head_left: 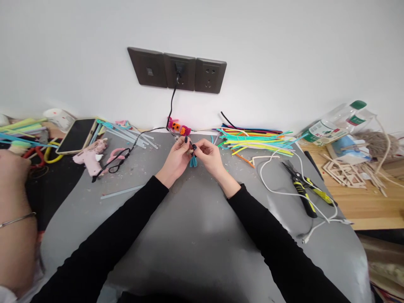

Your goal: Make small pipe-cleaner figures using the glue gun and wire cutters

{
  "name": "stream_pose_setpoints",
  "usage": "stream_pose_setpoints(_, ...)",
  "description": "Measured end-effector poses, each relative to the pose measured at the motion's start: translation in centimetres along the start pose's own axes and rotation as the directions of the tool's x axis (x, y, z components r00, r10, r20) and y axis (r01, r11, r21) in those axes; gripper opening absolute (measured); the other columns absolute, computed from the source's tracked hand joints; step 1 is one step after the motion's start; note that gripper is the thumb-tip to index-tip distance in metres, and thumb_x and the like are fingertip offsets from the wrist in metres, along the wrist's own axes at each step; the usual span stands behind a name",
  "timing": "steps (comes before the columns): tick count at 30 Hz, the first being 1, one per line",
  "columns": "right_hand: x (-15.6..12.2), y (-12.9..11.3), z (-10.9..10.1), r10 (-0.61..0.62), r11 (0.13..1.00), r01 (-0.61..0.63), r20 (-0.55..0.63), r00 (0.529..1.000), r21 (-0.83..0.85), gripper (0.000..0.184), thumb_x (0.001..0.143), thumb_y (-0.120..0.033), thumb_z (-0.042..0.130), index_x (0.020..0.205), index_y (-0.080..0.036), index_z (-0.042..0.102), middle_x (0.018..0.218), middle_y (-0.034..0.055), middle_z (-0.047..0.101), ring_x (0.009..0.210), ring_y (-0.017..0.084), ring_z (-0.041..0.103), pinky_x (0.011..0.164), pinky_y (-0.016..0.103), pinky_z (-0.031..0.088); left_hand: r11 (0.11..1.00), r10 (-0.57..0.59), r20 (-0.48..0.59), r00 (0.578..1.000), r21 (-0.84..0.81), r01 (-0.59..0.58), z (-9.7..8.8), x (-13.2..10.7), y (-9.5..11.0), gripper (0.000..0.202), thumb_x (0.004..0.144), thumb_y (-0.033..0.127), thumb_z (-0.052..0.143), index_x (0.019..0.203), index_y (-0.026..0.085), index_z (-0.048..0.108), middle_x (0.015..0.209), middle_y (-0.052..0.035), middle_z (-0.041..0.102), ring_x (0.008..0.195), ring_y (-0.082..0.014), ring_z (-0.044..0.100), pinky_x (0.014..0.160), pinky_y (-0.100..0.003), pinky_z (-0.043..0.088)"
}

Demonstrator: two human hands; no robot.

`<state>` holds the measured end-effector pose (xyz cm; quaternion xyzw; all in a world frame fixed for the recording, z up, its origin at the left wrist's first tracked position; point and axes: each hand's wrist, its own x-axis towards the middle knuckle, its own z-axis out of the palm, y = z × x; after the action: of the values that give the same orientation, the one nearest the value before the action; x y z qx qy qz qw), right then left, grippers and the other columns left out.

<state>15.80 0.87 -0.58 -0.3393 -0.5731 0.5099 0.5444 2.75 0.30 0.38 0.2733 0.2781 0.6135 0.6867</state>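
Close together over the grey mat [189, 227], my left hand [177, 159] and my right hand [208, 156] both pinch a small piece of work. Below the fingertips hangs its teal, fuzzy-looking looped part [193, 161], like bent pipe cleaner. A dark bit shows between the fingers, but most of the piece is hidden. Just behind my hands lies a pink and orange fuzzy figure [179, 127] against the wall. To the right of them is a pile of coloured pipe cleaners [255, 139].
A pink glue gun [90, 159], glue sticks [123, 134] and a phone [77, 135] lie left. Yellow-black pliers [303, 189] and a white cable [268, 185] lie right, near plastic bottles [334, 122]. Another person's arm [14, 219] is at far left. A black cord [172, 103] reaches a wall socket.
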Motion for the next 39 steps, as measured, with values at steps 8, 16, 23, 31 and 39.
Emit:
stream_pose_setpoints(8, 0.12, 0.40, 0.19, -0.037, 0.999, 0.037, 0.014, 0.999, 0.015, 0.039, 0.082, -0.059, 0.078, 0.080, -0.023, 0.065, 0.074, -0.0012, 0.066, 0.069, 0.013, 0.062, 0.070, 0.028, 0.055, 0.998, -0.037, 0.009, 0.999, -0.056, 0.038, -0.58, 0.12, 0.19, 0.021, 0.088, 0.018, 0.081, 0.076, 0.020, 0.064, 0.079, 0.0024, 0.064, 0.068, -0.0091, 0.056, 0.066, -0.021, 0.046)
stream_pose_setpoints(16, -0.22, 0.10, 0.71, -0.058, 0.998, 0.058, 0.045, 0.997, 0.010, 0.034, 0.090, -0.055, 0.072, 0.099, -0.022, 0.070, 0.085, 0.0009, 0.069, 0.076, 0.014, 0.066, 0.077, 0.030, 0.057, 0.999, 0.053, 0.006, 0.999, 0.005, -0.053, -0.58, 0.20, 0.35, 0.021, 0.091, 0.023, 0.080, 0.076, 0.021, 0.066, 0.070, 0.0025, 0.059, 0.060, -0.0099, 0.052, 0.060, -0.024, 0.043)
stream_pose_setpoints(23, -0.37, 0.25, 0.82, -0.096, 0.994, 0.099, 0.079, 0.992, -0.035, 0.033, 0.095, -0.053, 0.068, 0.104, -0.021, 0.068, 0.089, 0.0022, 0.069, 0.079, 0.015, 0.067, 0.080, 0.032, 0.058, 0.990, 0.122, -0.005, 0.993, 0.073, -0.121, -0.18, 0.07, 0.61, 0.027, 0.085, 0.026, 0.085, 0.068, 0.020, 0.064, 0.063, 0.0035, 0.054, 0.055, -0.0092, 0.048, 0.053, -0.023, 0.040)
stream_pose_setpoints(31, -0.49, -0.06, 0.74, -0.108, 0.988, 0.115, 0.061, 0.992, -0.108, 0.026, 0.095, -0.047, 0.064, 0.095, -0.021, 0.068, 0.084, 0.0010, 0.068, 0.076, 0.014, 0.065, 0.077, 0.030, 0.056, 0.979, 0.168, 0.005, 0.986, 0.119, -0.168, 0.18, -0.27, 0.52, 0.033, 0.076, 0.035, 0.093, 0.069, 0.019, 0.064, 0.062, 0.0039, 0.054, 0.055, -0.0088, 0.048, 0.054, -0.023, 0.041)
stream_pose_setpoints(39, -0.54, -0.43, 0.84, -0.139, 0.983, 0.140, 0.020, 0.990, -0.118, 0.013, 0.091, -0.034, 0.066, 0.085, -0.022, 0.065, 0.078, -0.0016, 0.064, 0.072, 0.012, 0.061, 0.071, 0.027, 0.051, 0.988, 0.126, 0.019, 0.992, 0.092, -0.127, 0.14, -0.42, 0.39, 0.034, 0.073, 0.033, 0.095, 0.068, 0.019, 0.065, 0.064, 0.0035, 0.053, 0.057, -0.0085, 0.047, 0.056, -0.022, 0.043)
